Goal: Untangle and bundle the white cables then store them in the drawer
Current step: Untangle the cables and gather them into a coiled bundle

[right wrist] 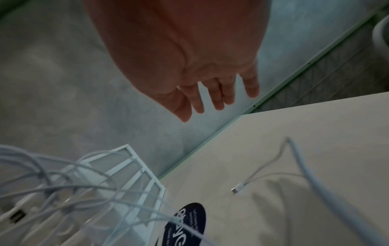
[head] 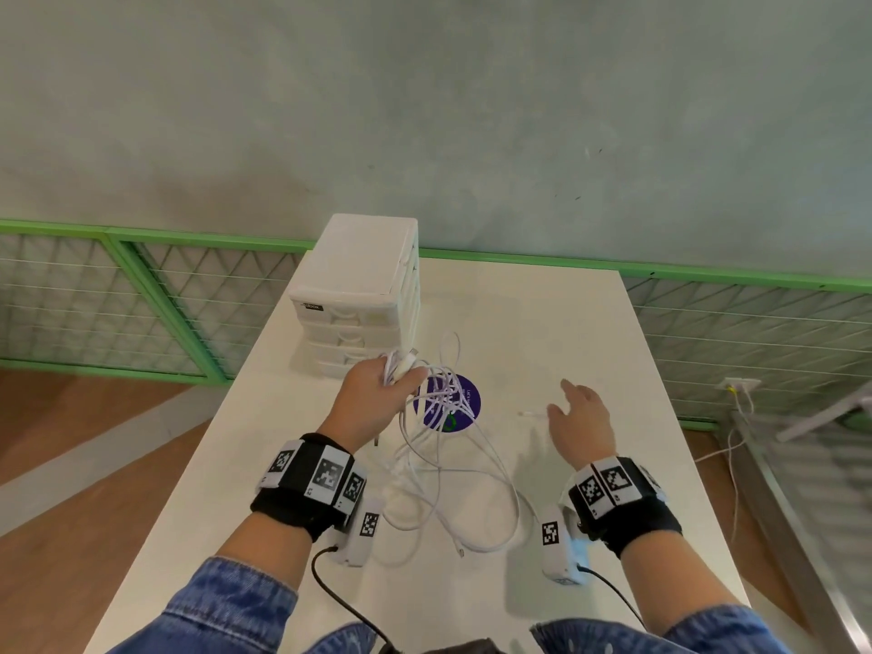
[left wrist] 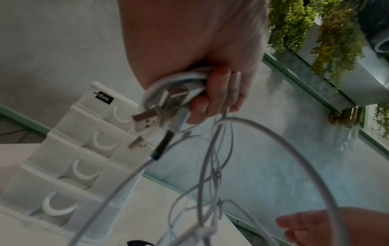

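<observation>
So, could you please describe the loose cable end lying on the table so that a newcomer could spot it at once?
Start at the white table and find the round purple sticker near its middle. Just right of it, beside the open right hand, lies a small connector. Unlike the plugs gripped in the left hand, it rests flat, alone and untouched.

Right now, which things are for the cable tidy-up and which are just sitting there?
For the job:
- white cables, gripped by the left hand
- drawer box, drawers closed
- loose cable end near the open right hand

Just lying about:
- purple round sticker
- white table
</observation>
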The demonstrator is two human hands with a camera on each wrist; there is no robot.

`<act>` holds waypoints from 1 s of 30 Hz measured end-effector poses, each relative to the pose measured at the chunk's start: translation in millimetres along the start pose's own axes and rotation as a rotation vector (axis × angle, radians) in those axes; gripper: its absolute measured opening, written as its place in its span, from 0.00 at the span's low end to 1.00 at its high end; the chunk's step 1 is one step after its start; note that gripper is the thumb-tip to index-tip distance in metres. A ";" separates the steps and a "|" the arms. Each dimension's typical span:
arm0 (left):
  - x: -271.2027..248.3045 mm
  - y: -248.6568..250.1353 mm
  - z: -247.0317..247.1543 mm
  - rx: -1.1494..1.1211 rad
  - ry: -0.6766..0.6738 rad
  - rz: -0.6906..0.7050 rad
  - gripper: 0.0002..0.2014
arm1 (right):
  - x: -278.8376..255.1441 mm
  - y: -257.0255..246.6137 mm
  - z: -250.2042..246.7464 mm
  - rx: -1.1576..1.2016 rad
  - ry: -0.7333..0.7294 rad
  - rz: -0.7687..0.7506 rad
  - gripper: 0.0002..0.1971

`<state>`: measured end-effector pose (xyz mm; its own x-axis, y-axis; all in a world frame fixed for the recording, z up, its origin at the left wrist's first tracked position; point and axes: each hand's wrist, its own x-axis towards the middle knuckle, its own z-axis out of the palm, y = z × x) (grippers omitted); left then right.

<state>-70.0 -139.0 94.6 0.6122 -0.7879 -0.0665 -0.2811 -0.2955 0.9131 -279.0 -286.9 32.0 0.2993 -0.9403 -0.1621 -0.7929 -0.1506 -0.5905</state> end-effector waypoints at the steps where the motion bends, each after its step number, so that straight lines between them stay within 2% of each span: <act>1: -1.2 3.2 0.0 -0.011 -0.020 0.012 0.17 | -1.7 -3.7 1.8 0.034 -0.014 -0.073 0.23; 4: -4.1 14.0 -4.0 -0.072 -0.056 0.053 0.16 | -11.2 -18.8 3.3 0.175 -0.097 -0.219 0.18; 7: -4.6 22.2 -11.4 -0.152 -0.044 0.084 0.17 | -22.2 -33.8 6.7 0.298 -0.183 -0.315 0.22; 9: -4.9 27.0 -13.7 -0.206 -0.044 0.092 0.17 | -25.3 -40.1 12.1 0.341 -0.184 -0.367 0.21; 11: -5.6 31.1 -14.3 -0.220 -0.049 0.106 0.17 | -23.6 -42.0 18.6 0.319 -0.121 -0.392 0.14; 14: -7.6 34.8 -14.1 -0.256 -0.054 0.100 0.17 | -21.9 -47.9 15.6 0.372 -0.030 -0.365 0.12; 18: -10.5 39.0 -10.1 -0.315 -0.097 0.074 0.16 | -23.5 -63.3 5.2 0.601 -0.186 -0.362 0.22; 21: -6.4 38.2 -13.1 -0.190 -0.052 0.096 0.13 | -18.1 -57.2 4.6 0.468 -0.141 -0.356 0.13; 25: 0.9 32.3 -25.0 0.085 0.052 0.127 0.11 | -7.5 -31.7 -4.5 0.409 -0.057 -0.244 0.11; 28: -1.8 31.5 -23.2 0.143 0.056 0.108 0.13 | -3.8 -22.2 -8.7 0.375 -0.008 -0.174 0.03; 30: -2.5 31.0 -20.0 0.135 0.073 0.107 0.14 | -2.5 -20.6 -8.5 0.360 0.020 -0.110 0.06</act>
<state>-65.5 -135.4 131.1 0.6239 -0.7791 0.0620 -0.4409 -0.2854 0.8510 -267.9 -284.1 51.2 0.3584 -0.9310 -0.0689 -0.5186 -0.1372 -0.8439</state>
